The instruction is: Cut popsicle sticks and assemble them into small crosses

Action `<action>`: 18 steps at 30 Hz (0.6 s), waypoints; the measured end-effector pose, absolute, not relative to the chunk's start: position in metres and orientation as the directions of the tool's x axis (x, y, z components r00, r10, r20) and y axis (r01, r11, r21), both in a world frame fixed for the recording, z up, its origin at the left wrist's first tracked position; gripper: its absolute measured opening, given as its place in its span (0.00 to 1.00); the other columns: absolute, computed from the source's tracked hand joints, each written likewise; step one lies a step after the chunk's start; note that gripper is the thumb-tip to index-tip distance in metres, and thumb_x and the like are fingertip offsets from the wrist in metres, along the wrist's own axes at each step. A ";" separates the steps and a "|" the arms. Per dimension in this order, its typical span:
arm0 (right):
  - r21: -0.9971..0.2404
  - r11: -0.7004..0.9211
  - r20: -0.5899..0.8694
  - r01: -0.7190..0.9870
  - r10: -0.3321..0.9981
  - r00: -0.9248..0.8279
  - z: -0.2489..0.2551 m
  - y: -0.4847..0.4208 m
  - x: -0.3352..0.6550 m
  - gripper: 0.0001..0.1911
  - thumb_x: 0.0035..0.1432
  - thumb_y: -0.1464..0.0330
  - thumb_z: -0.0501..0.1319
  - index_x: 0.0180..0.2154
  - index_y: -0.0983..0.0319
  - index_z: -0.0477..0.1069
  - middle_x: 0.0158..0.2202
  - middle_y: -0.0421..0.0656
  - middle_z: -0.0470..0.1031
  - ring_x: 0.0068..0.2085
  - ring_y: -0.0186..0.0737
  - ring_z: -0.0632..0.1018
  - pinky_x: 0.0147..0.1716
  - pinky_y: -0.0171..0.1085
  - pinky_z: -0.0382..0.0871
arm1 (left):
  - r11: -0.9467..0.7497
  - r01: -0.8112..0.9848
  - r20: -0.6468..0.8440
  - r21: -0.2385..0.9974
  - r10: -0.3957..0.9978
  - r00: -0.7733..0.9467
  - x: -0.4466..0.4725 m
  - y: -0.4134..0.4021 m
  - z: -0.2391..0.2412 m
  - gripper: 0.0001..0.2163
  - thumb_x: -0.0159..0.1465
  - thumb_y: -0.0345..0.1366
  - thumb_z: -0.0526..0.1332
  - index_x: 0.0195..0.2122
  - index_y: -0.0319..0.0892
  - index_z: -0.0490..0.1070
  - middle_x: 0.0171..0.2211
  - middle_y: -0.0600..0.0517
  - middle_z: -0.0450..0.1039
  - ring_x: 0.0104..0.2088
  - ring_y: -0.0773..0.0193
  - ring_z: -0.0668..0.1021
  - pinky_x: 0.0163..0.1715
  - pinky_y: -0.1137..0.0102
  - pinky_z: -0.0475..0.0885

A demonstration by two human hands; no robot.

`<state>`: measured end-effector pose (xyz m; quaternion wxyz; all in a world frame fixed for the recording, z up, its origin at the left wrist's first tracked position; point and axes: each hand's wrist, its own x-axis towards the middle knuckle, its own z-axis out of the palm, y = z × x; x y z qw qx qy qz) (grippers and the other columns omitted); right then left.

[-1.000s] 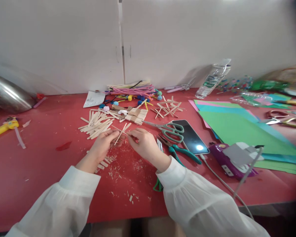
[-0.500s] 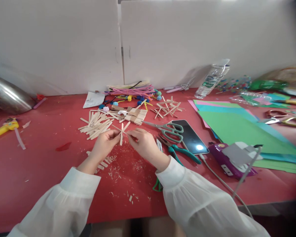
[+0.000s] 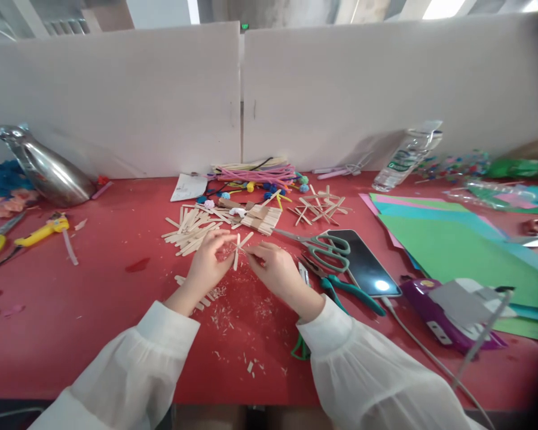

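Between my two hands is a small star-like piece of crossed wooden craft sticks (image 3: 237, 251), raised over the red table (image 3: 130, 334). My left hand (image 3: 210, 263) pinches it from the left, thumb and fingers closed on a stick end. From the right, the fingertips of my right hand (image 3: 271, 266) are closed on another end. Just behind my left hand spreads a heap of loose craft sticks (image 3: 190, 227). A stack of craft sticks (image 3: 260, 219) lies beyond the piece, and several assembled crossed-stick pieces (image 3: 318, 206) sit farther back to the right.
Grey-green scissors (image 3: 329, 251), teal-handled pliers (image 3: 354, 292) and a phone (image 3: 367, 263) with a cable lie right of my right hand. Coloured paper (image 3: 448, 251) covers the right side. A yellow glue gun (image 3: 42, 232) and steel jug (image 3: 54, 170) are at left. Wood shavings (image 3: 228, 316) litter the front.
My view has tilted up and turned left, bringing the jug's top and yellow scissors into sight. Both hands keep hold of the crossed sticks; my left fingers have shifted slightly.
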<state>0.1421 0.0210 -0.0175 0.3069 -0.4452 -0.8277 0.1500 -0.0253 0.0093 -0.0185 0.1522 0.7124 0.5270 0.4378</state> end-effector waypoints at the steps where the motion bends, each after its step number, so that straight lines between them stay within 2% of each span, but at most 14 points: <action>1: -0.506 0.554 0.360 0.661 0.832 -0.422 -0.018 0.021 0.142 0.09 0.55 0.74 0.55 0.33 0.63 0.74 0.29 0.44 0.73 0.29 0.35 0.72 0.28 0.30 0.61 | -0.419 0.683 0.499 0.599 0.862 0.092 -0.026 0.010 -0.019 0.10 0.56 0.32 0.58 0.40 0.43 0.71 0.43 0.48 0.67 0.43 0.61 0.72 0.43 0.64 0.70; 4: -0.448 0.530 0.284 0.720 0.848 -0.448 -0.019 0.022 0.141 0.10 0.55 0.74 0.55 0.32 0.62 0.75 0.30 0.44 0.73 0.31 0.35 0.72 0.29 0.30 0.61 | -0.419 0.803 0.532 0.424 0.833 0.153 -0.029 0.012 -0.022 0.09 0.54 0.29 0.60 0.37 0.43 0.73 0.41 0.48 0.68 0.46 0.58 0.69 0.48 0.60 0.66; 9: -0.377 0.483 0.140 0.791 0.873 -0.466 -0.021 0.024 0.140 0.12 0.55 0.73 0.54 0.35 0.60 0.76 0.34 0.46 0.75 0.35 0.38 0.74 0.33 0.32 0.63 | -0.394 0.863 0.448 0.315 0.864 0.231 -0.026 0.014 -0.031 0.09 0.54 0.29 0.60 0.35 0.42 0.75 0.37 0.48 0.69 0.41 0.57 0.69 0.42 0.62 0.68; 13: -0.402 0.490 0.152 0.774 0.869 -0.471 -0.022 0.025 0.141 0.15 0.54 0.75 0.54 0.40 0.59 0.74 0.37 0.45 0.76 0.38 0.39 0.75 0.37 0.33 0.64 | -0.417 0.860 0.402 0.294 0.870 0.284 -0.026 0.011 -0.026 0.13 0.53 0.28 0.59 0.40 0.42 0.74 0.38 0.47 0.70 0.40 0.56 0.69 0.42 0.62 0.68; 18: -0.422 0.487 0.149 0.764 0.869 -0.472 -0.019 0.027 0.143 0.13 0.53 0.75 0.55 0.40 0.61 0.74 0.38 0.46 0.76 0.40 0.40 0.75 0.40 0.33 0.64 | -0.452 0.814 0.427 0.365 0.858 0.285 -0.037 0.012 -0.018 0.17 0.52 0.23 0.53 0.42 0.40 0.71 0.42 0.47 0.71 0.45 0.57 0.70 0.49 0.61 0.64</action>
